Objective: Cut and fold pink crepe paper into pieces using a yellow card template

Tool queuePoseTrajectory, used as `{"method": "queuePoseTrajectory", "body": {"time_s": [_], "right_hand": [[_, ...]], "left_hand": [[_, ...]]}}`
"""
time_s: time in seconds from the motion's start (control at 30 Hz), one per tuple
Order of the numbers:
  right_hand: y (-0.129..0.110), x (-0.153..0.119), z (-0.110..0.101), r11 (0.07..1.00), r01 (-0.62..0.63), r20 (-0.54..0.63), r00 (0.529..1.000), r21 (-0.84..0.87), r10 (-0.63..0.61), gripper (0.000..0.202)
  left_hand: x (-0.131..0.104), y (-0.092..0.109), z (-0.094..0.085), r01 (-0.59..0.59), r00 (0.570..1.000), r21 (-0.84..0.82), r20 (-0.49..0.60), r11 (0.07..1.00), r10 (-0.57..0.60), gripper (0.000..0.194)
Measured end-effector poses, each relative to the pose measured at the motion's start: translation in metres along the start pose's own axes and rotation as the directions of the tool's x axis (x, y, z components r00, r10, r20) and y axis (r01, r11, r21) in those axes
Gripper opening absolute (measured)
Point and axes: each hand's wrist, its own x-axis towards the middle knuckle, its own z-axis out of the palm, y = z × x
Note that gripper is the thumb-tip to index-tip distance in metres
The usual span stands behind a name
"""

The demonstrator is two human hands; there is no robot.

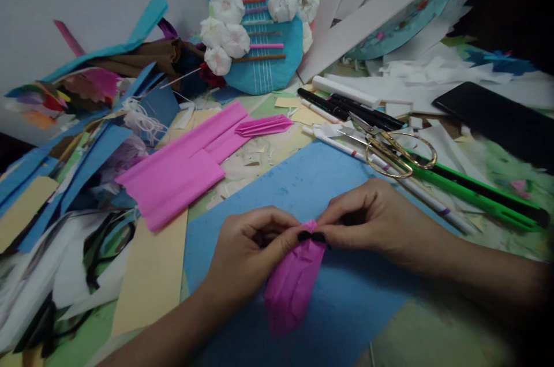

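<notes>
Between my two hands hangs a piece of pink crepe paper (pixel 294 292), pinched at its upper end. My left hand (pixel 255 240) grips it with thumb and fingertips from the left. From the right, my right hand (pixel 367 220) pinches the same end, and the two thumbs almost meet. The paper's lower part spreads wider and hangs over a blue sheet (pixel 242 217) on the table. Up and to the left lies a larger folded strip of pink crepe paper (pixel 173 185), with a small pleated pink piece (pixel 264 126) at its far end.
Gold-handled scissors (pixel 389 150), a green cutter (pixel 476 191) and several pens (pixel 333 104) lie to the right. A black phone-like slab (pixel 497 122) is beyond them. A blue paper guitar (pixel 277 75) with white flowers stands behind. Paper scraps (pixel 151 274) crowd the left.
</notes>
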Motion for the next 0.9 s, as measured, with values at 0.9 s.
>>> {"method": "queuePoseTrajectory", "body": {"time_s": [0.9], "right_hand": [[0.0037,-0.0007,0.0023,1.000,-0.005,-0.089,0.996,0.011,0.006,0.003]], "left_hand": [[0.0015,-0.0020,0.0038,0.130,0.984,-0.041,0.131,0.991,-0.124,0.011]]}}
